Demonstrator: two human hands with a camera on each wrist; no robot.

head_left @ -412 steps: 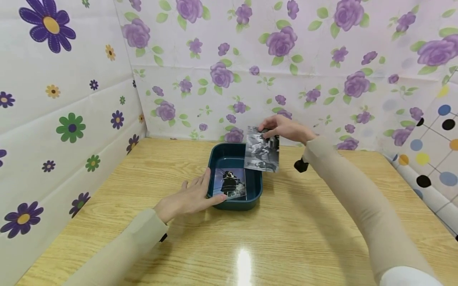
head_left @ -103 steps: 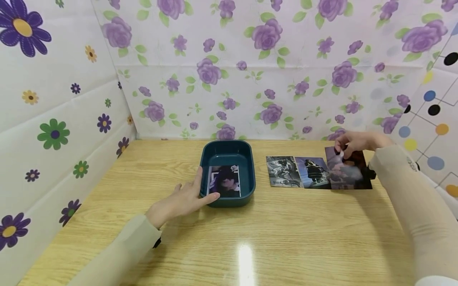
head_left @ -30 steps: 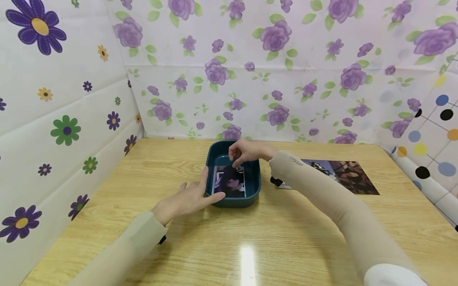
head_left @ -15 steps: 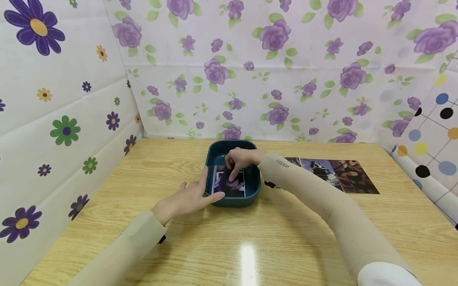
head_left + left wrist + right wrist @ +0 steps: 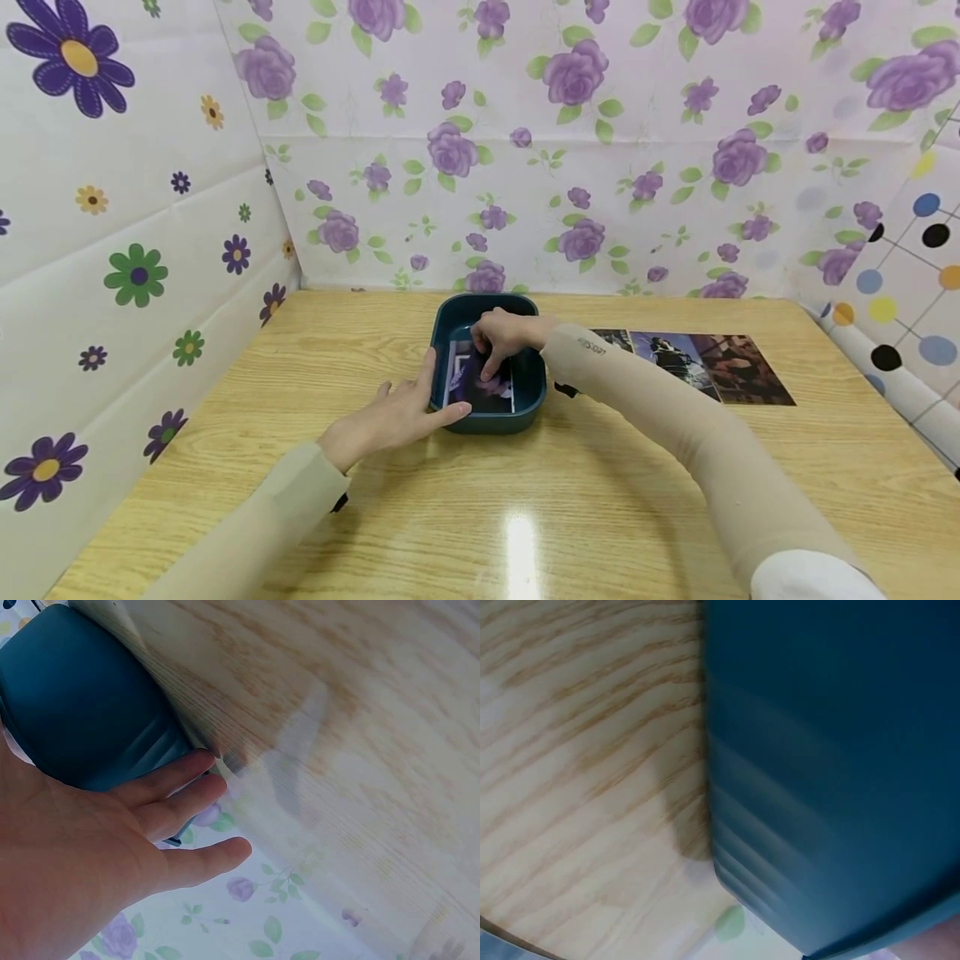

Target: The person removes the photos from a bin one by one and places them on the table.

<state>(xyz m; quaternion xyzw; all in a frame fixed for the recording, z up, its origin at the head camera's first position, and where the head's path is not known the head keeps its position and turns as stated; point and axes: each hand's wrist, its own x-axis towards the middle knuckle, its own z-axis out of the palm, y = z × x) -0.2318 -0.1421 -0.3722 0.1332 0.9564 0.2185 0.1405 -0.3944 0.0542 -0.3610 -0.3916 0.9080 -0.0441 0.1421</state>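
Observation:
A dark teal tray (image 5: 452,315) sits mid-table with one dark purple-toned photo (image 5: 491,392) lying in it. My right hand (image 5: 501,333) reaches down into the tray, its curled fingers pinching the photo near its top edge. My left hand (image 5: 397,414) lies flat on the table against the tray's left side, fingers straight, thumb at the front corner. In the left wrist view the left hand (image 5: 90,855) touches the tray wall (image 5: 75,697) with its fingertips. The right wrist view shows only the tray's outer wall (image 5: 832,772) and the table (image 5: 577,750).
A row of photos lies flat on the wooden table right of the tray: one mostly behind my forearm (image 5: 617,337), a bluish one (image 5: 667,354) and a reddish-brown one (image 5: 742,372). Flowered walls close in the back and left; a dotted one stands on the right.
My right hand came back from the photo row, dropped into the tray and closed its fingers on the photo there. The left hand and the tray stayed put.

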